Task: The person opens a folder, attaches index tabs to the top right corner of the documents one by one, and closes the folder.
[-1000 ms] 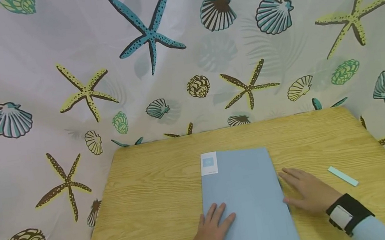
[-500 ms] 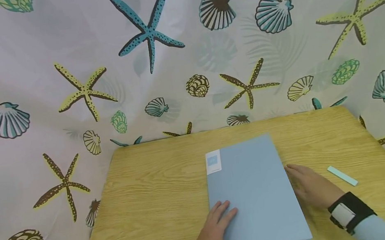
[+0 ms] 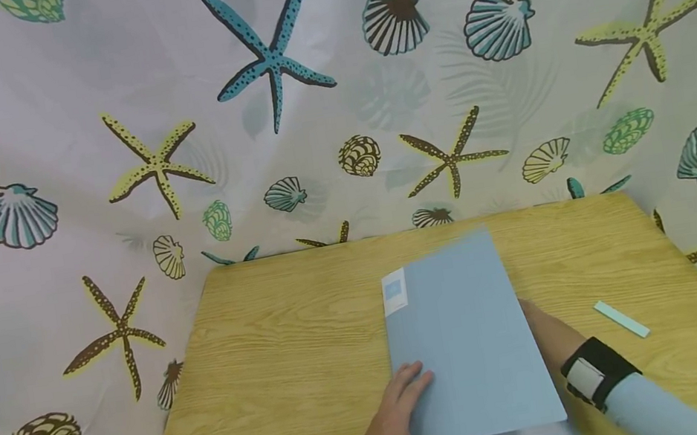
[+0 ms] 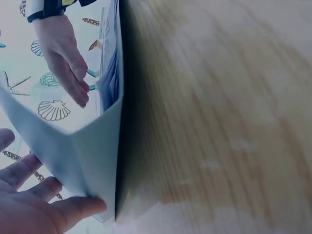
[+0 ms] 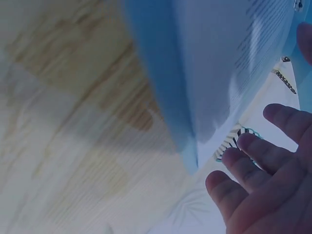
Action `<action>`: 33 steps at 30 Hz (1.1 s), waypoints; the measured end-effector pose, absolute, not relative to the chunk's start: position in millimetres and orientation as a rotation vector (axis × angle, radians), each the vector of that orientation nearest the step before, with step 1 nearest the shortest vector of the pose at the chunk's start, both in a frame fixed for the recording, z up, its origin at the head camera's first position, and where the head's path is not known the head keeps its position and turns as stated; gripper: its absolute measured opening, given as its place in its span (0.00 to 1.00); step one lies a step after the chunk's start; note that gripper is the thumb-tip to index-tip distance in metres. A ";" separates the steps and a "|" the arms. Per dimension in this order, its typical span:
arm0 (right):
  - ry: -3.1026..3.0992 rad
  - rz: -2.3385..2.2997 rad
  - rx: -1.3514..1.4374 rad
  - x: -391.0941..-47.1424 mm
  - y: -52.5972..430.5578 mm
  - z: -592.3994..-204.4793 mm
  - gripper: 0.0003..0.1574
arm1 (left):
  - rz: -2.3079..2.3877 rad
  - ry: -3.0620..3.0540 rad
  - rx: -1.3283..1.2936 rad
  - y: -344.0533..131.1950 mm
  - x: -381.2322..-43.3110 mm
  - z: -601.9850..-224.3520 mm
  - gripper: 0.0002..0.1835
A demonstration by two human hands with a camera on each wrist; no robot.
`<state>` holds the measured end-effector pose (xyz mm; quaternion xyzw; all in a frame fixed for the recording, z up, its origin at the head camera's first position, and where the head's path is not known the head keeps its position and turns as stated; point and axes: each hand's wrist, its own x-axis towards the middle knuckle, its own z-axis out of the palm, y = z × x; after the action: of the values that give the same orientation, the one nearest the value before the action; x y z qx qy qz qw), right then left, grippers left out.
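Observation:
A light blue folder [image 3: 470,350] with a white label [image 3: 394,292] lies on the table, its cover raised on the right side. Printed white pages [image 5: 214,73] show inside it in the right wrist view. My left hand [image 3: 392,421] rests on the folder's lower left by the spine, fingers spread; in the left wrist view its thumb lies along the spine [image 4: 97,156]. My right hand [image 5: 273,175] is at the raised right edge, its fingers extended between cover and pages. From the head view the cover hides most of that hand.
A small pale blue strip [image 3: 621,319] lies on the wooden table [image 3: 273,349] to the right of my right forearm. A white cloth [image 3: 318,102] printed with shells and starfish hangs behind the table and along both sides.
The folder's cover has lifted at its right side, showing pages at the bottom edge. My right hand has moved left, under the cover. My left hand and the folder have shifted slightly right.

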<state>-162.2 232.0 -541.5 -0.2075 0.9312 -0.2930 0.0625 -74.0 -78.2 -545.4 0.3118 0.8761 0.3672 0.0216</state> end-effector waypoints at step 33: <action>2.969 -0.384 -0.584 -157.9 233.1 -557.9 0.50 | 1.677 2.335 0.633 -87.7 -48.4 -535.8 0.47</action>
<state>-157.9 233.1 -557.9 -0.1913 0.9724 -0.1257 0.0458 -48.4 -87.7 -535.8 0.2138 0.7894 0.5669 0.0987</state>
